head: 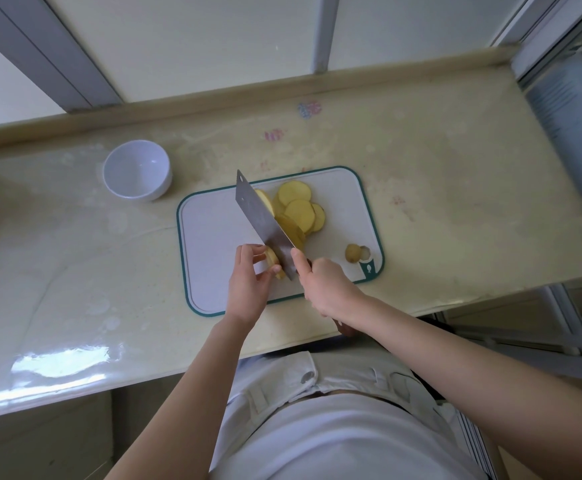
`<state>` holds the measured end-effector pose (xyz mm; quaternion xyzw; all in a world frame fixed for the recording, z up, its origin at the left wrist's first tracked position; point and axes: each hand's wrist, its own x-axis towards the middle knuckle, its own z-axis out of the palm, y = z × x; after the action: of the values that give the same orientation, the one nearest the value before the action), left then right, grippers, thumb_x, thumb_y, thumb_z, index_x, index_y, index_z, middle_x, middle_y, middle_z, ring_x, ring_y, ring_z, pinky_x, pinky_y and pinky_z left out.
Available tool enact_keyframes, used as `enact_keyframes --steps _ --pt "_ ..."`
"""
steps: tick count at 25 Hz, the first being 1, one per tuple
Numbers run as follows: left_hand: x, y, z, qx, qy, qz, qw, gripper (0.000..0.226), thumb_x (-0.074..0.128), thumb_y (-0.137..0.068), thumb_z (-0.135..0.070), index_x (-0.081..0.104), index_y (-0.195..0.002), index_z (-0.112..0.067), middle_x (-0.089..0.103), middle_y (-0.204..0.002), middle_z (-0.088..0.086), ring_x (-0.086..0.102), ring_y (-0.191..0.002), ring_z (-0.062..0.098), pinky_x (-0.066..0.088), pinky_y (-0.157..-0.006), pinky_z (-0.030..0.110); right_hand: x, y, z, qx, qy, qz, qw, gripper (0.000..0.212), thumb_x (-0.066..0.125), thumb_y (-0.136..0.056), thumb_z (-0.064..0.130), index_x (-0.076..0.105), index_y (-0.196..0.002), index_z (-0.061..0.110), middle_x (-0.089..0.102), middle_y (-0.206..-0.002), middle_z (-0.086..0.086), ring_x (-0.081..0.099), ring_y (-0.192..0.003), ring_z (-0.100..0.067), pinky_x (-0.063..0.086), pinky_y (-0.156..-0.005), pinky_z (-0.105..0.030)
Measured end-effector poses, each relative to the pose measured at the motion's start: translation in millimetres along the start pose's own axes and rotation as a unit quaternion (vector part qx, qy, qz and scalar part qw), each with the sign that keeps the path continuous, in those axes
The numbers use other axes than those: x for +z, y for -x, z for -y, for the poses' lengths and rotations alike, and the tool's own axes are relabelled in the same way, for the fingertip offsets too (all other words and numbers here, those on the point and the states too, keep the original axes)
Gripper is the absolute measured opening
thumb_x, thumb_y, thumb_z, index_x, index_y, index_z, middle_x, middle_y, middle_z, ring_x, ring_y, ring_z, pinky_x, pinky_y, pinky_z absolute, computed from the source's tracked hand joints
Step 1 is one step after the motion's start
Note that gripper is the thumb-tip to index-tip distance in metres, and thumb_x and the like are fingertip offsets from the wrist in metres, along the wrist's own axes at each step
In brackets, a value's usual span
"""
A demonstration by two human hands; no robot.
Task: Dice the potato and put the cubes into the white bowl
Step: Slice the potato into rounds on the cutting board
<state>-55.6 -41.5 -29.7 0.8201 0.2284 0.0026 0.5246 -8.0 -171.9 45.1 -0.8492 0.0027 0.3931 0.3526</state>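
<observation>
white bowl (137,169) sits upper left of centre on the counter (456,202), upright, nothing in it, well apart from the hands.

cutting board (213,244), white with a teal rim, lies mid frame, long axis running left-right and tilted a bit up toward the right.

left hand (248,282) is at the board's lower middle, thumb and fingers curled, pinching the uncut potato stub (273,260). the stub sits on the board just left of the blade's heel; can't tell whether it touches the steel.

cleaver (265,223): long axis diagonal, square tip pointing to the upper left of the frame, handle toward lower right. broad flat faces left, blade standing over the board between stub and slices. one slice (264,199) leans on the far side near the tip.

potato slices (300,209), round and yellow, lie overlapped in a loose fan right of the blade, in the board's upper middle. the lowest ones rest against the blade.

right hand (324,285) is wrapped around the cleaver's handle at the board's lower edge, index finger extended up along the blade near the heel. the brown handle butt shows below the wrist.

small potato end piece (352,252) lies alone near the board's lower right corner, beside the hanging hole.
</observation>
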Motion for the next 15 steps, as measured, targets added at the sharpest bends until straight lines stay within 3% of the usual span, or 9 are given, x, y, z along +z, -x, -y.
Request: enact_keyframes --steps 3,8,11,13,15 --pt "1.3 0.4 -0.3 -0.004 0.012 -0.001 1.0 0.029 0.064 -0.087 -0.007 0.044 -0.105 -0.019 0.048 -0.112 -0.004 0.051 -0.101 0.008 0.044 -0.074 0.006 -5.4 14.4 -17.9 0.0 0.014 0.021 1.0 0.052 0.025 -0.101 0.049 0.035 -0.06 0.019 0.04 -0.058 -0.005 0.037 -0.049 -0.015 0.031 -0.047 -0.024" --pt "0.5 0.2 -1.7 -0.005 0.001 0.001 1.0 0.028 0.064 -0.087 -0.007 0.044 -0.104 -0.018 0.049 -0.113 -0.003 0.054 -0.091 -0.007 0.047 -0.078 0.019 -8.3 26.6 -29.1 0.025 -0.026 0.022 0.999 0.055 0.03 -0.098 0.054 0.043 -0.064 0.013 0.042 -0.057 -0.003 0.038 -0.047 -0.012 0.032 -0.046 -0.021" --pt "0.0 -1.7 0.3 -0.009 -0.006 0.006 1.0 0.029 0.065 -0.086 -0.01 0.044 -0.103 -0.019 0.05 -0.112 -0.003 0.057 -0.095 0.012 0.049 -0.084 0.034 -2.9 17.6 -21.4 0.012 -0.004 0.01 1.0 0.058 0.027 -0.099 0.054 0.041 -0.06 0.012 0.044 -0.057 -0.005 0.043 -0.051 -0.018 0.039 -0.053 -0.028" --pt "0.0 -1.0 0.9 -0.005 -0.014 0.005 1.0 0.029 0.066 -0.085 -0.01 0.045 -0.104 -0.016 0.05 -0.11 -0.005 0.056 -0.096 0.016 0.05 -0.086 0.037 2.8 7.3 -16.1 0.011 0.008 -0.01 1.0 0.061 0.027 -0.1 0.053 0.04 -0.057 0.011 0.047 -0.058 -0.007 0.049 -0.056 -0.025 0.042 -0.058 -0.032" --pt "0.6 0.1 1.3 0.002 -0.023 0.003 1.0 0.029 0.066 -0.085 -0.011 0.046 -0.106 -0.013 0.049 -0.11 -0.005 0.056 -0.096 0.016 0.05 -0.086 0.037 7.0 -1.4 -11.0 0.007 0.025 -0.011 1.0 0.061 0.025 -0.1 0.052 0.04 -0.058 0.011 0.046 -0.059 -0.006 0.049 -0.058 -0.024 0.038 -0.054 -0.029"
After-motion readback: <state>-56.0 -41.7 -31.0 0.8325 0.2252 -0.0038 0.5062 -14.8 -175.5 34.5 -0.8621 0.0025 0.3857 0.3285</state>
